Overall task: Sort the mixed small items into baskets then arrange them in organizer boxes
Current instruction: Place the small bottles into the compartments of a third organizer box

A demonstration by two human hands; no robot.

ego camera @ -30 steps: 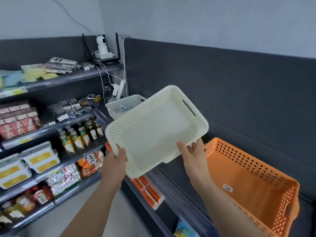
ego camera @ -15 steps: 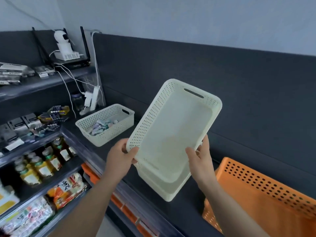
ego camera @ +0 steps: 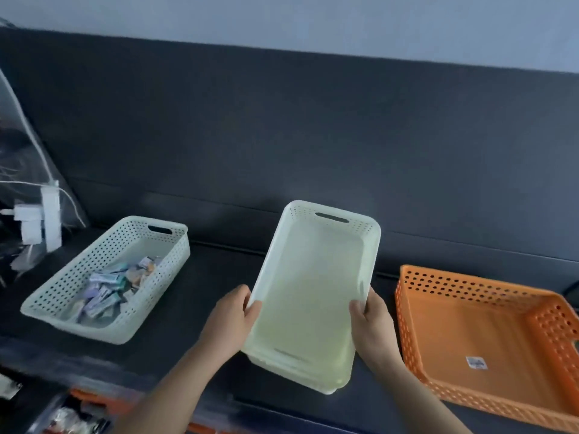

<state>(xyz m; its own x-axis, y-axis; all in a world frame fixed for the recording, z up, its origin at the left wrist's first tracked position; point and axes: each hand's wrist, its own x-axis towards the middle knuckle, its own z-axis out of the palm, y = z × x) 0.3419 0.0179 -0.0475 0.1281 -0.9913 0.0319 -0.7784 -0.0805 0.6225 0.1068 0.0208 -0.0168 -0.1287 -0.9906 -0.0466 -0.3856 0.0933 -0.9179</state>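
Lowered and levelled since half a second ago: cream basket (ego camera: pixel 313 286), now tilted low over dark shelf top (ego camera: pixel 200 311), handle slot at far end. Gripped on left rim by left hand (ego camera: pixel 232 321), thumb over the edge, fingers curled beneath; gripped on right rim by right hand (ego camera: pixel 372 327) likewise. Held between white basket (ego camera: pixel 78 277) of small packets (ego camera: pixel 109 289) at left and orange basket (ego camera: pixel 470 283) at right, touching neither. Cannot tell whether near end rests on shelf top
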